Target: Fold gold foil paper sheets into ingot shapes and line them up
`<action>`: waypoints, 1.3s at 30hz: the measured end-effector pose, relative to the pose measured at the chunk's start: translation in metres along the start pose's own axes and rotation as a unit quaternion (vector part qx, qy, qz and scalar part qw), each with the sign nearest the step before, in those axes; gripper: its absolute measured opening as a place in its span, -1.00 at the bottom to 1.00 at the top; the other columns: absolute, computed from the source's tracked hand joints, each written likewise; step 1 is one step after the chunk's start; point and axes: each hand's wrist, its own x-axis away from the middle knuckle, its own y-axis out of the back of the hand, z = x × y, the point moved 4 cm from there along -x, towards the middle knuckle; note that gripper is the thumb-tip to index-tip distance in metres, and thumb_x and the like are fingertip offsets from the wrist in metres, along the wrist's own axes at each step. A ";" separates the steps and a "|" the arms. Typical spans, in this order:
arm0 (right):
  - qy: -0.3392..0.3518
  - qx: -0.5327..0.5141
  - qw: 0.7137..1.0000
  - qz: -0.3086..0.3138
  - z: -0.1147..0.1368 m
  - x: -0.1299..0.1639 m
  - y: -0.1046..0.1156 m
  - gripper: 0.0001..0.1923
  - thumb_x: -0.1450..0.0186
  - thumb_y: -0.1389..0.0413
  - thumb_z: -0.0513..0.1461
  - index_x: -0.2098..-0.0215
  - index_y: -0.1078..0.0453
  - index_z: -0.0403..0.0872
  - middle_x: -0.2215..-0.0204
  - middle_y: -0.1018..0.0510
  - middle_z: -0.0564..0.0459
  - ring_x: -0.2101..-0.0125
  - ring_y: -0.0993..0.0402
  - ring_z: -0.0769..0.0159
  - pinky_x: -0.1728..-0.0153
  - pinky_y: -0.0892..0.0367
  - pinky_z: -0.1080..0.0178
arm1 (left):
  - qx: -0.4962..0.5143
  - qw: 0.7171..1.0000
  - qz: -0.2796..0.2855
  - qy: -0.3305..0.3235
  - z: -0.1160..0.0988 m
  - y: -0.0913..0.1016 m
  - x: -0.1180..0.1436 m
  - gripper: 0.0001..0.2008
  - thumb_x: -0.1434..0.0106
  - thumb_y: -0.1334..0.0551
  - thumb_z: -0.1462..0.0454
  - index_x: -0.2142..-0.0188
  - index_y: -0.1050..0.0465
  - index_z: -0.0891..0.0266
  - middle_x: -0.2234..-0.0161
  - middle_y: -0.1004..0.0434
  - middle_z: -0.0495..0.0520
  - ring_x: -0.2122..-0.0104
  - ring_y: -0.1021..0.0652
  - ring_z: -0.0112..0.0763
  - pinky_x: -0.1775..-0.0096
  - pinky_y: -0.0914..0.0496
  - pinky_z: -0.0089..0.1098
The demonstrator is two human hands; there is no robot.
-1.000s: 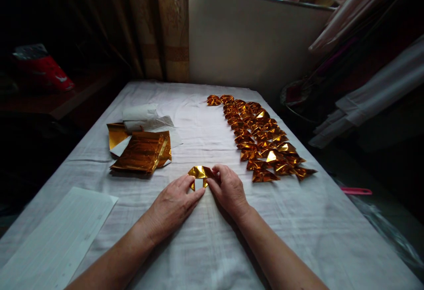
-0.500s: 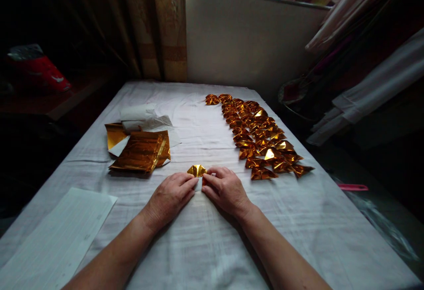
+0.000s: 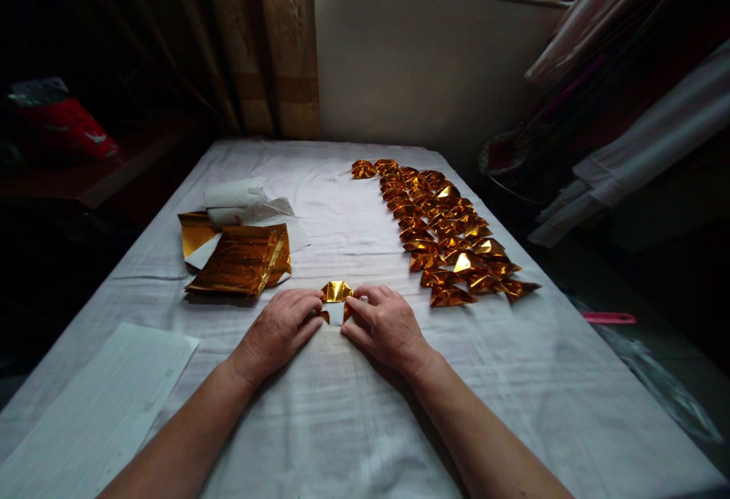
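Note:
A small sheet of gold foil paper [image 3: 337,291], partly folded with its white back showing, lies on the cloth between my hands. My left hand [image 3: 285,324] grips its left edge with bent fingers. On the opposite edge, my right hand [image 3: 383,322] pinches the paper, thumb low and fingers above. The fingers cover both ends of the sheet. Ahead to the left lies a stack of gold foil sheets [image 3: 233,262]. Folded gold foil pieces [image 3: 450,233] stand in rows to the right, beyond my right hand.
White cloth covers the table [image 3: 342,408]. Crumpled whitish paper [image 3: 235,192] rests behind the foil stack, and a pale lined sheet [image 3: 114,400] lies at the left. A curtain [image 3: 274,42] and wall [image 3: 422,58] border the far edge. Clothes [image 3: 655,141] hang at the right.
My left hand has shifted slightly left, exposing more of the foil paper's left side and a gold corner low down. My right hand stays nearly in place.

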 end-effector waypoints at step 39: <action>0.005 0.009 0.998 -0.068 0.003 -0.002 -0.008 -0.80 -0.31 -0.16 -0.07 0.23 -0.50 -0.01 0.21 -0.57 -0.03 0.23 -0.44 0.21 0.21 -0.28 0.21 | -0.063 0.997 -0.047 -0.017 -0.001 -0.001 -0.007 -0.83 -0.37 -0.12 0.26 0.21 -0.49 0.19 0.20 -0.58 0.10 0.18 -0.53 -0.31 0.09 -0.43 -0.27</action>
